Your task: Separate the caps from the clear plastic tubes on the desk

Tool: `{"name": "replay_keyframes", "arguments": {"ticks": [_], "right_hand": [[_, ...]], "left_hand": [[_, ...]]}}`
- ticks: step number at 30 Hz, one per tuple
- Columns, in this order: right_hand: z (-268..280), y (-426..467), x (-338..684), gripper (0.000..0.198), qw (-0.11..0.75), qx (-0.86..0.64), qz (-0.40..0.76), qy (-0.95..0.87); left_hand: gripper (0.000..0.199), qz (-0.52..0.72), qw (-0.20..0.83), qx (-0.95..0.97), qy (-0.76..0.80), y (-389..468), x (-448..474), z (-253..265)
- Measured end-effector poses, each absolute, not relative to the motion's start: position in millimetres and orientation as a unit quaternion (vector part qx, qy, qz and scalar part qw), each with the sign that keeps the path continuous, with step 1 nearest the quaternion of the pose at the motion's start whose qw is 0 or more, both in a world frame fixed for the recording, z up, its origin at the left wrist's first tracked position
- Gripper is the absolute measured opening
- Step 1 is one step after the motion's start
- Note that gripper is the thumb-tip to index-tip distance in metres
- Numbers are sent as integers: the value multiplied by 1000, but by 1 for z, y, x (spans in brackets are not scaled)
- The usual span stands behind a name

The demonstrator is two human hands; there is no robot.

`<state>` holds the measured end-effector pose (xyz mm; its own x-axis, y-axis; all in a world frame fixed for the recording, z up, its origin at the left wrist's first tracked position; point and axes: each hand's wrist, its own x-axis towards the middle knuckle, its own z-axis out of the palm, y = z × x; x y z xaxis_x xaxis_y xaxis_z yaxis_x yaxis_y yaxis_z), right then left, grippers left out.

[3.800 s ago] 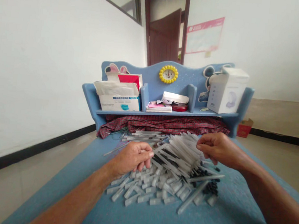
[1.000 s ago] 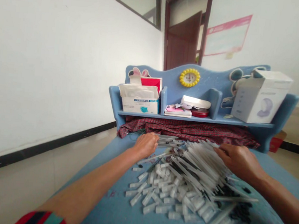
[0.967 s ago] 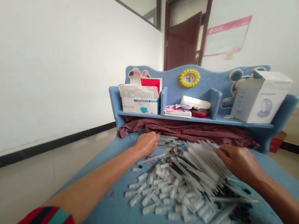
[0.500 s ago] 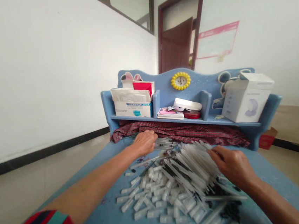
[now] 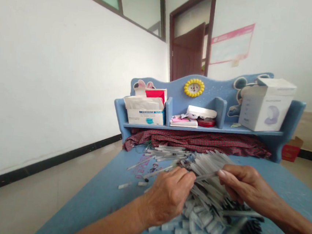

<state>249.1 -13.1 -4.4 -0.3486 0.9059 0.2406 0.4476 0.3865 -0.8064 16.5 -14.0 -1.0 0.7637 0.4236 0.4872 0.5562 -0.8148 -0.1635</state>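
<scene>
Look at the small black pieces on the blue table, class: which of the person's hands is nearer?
Right. The right hand is just above the black pieces in the picture; the left hand is farther off, to their left.

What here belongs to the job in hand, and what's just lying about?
Seemingly part of the job:
slim translucent plastic tube in the right hand, pointing at the left hand
pile of long translucent plastic tubes
short translucent plastic caps
small black plastic pieces

Apparently just lying about:
white cardboard box with purple picture
white-and-blue cardboard mask box
red plaid cloth
round red tin
</scene>
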Motion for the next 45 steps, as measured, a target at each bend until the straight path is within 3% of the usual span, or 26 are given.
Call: {"name": "replay_keyframes", "arguments": {"ticks": [9,13,16,21,24,29,33,39,45], "right_hand": [[-2,-18,246,49,326,-452,465,-687],[-2,-17,249,47,328,-426,486,-689],[0,-16,252,48,329,-406,487,-700],[1,-18,255,44,315,-377,506,-708],[1,-18,254,38,314,-374,494,-719],[-1,-16,252,37,319,-396,449,-735],[0,-18,251,48,316,-421,404,-748],[4,-20,247,37,328,-411,463,-714],[1,-19,245,46,325,-439,425,-722]], "left_hand": [[14,-300,160,-910,-237,-25,15,-8],[19,-326,96,-910,-238,-27,17,-7],[18,-335,-53,-901,-270,-27,17,-5],[19,-258,-498,-748,-355,-23,14,6],[25,-222,-608,-671,-361,-18,11,9],[28,-234,-600,-661,-386,-14,11,10],[25,-247,-582,-670,-390,-14,14,9],[21,-248,-565,-682,-393,-14,14,10],[22,-258,-542,-696,-393,-13,14,8]]}}
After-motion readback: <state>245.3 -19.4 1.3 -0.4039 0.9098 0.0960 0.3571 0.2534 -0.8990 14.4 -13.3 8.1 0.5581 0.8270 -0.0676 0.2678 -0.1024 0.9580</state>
